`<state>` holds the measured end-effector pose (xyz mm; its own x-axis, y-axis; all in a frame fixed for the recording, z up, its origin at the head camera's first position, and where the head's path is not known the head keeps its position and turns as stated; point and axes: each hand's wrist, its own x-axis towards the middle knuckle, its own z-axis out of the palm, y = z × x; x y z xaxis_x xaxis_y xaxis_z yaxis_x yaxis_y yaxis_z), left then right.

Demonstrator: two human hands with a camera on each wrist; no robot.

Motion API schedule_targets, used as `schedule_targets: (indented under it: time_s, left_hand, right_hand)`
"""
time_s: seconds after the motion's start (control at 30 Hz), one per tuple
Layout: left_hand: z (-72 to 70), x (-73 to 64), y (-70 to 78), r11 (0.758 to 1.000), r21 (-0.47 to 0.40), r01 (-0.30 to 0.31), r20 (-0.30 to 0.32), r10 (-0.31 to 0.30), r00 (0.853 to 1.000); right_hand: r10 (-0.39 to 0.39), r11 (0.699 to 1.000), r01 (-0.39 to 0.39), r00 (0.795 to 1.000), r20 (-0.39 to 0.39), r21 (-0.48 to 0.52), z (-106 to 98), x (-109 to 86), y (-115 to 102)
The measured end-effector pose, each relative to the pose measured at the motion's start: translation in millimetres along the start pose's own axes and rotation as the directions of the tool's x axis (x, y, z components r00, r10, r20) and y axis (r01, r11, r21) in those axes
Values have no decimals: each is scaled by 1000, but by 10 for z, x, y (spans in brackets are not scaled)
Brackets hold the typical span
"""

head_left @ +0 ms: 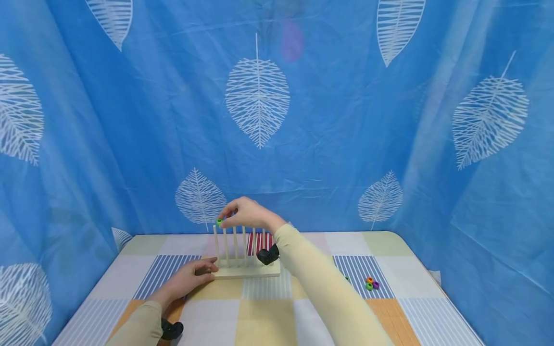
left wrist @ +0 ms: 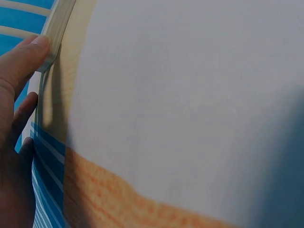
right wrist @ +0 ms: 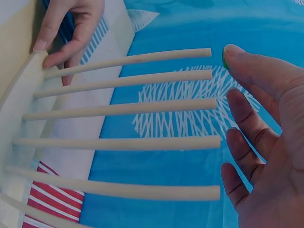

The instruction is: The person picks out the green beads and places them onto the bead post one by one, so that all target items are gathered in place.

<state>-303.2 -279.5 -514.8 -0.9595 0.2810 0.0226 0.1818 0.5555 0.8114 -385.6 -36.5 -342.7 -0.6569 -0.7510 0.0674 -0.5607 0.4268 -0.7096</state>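
Note:
A pale wooden rack (head_left: 248, 273) stands on the table, with a row of upright pegs (right wrist: 142, 143) along its base. My right hand (head_left: 248, 214) pinches a green bead (head_left: 219, 222) between thumb and index finger, right at the top of the leftmost peg. In the right wrist view only a sliver of that bead shows beside the thumb, close to the peg's tip, and the other fingers are loosely bent. At the base's left end, my left hand (head_left: 188, 278) holds the rack, its thumb (left wrist: 40, 45) on the near edge and fingers at the end.
To the right on the patchwork tablecloth (head_left: 264, 317) lie an orange bead (head_left: 370, 279), a green bead and a purple bead (head_left: 375, 285) close together. Another green bead (head_left: 346, 278) peeks out beside the right sleeve. A blue leaf-patterned curtain (head_left: 320, 158) encloses the table's back and sides.

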Motion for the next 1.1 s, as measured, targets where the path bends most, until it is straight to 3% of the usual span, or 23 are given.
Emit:
schedule_targets:
  time_s: [0.5, 1.1]
  left_hand:
    - [-7, 29, -3, 999, -44, 13, -11, -14, 1000]
    - [13, 1, -25, 999, -16, 40, -36, -40, 999]
  right_hand:
    - [-12, 994, 4, 997, 72, 109, -48, 137, 49]
    - [13, 994, -24, 995, 96, 111, 7, 215, 63]
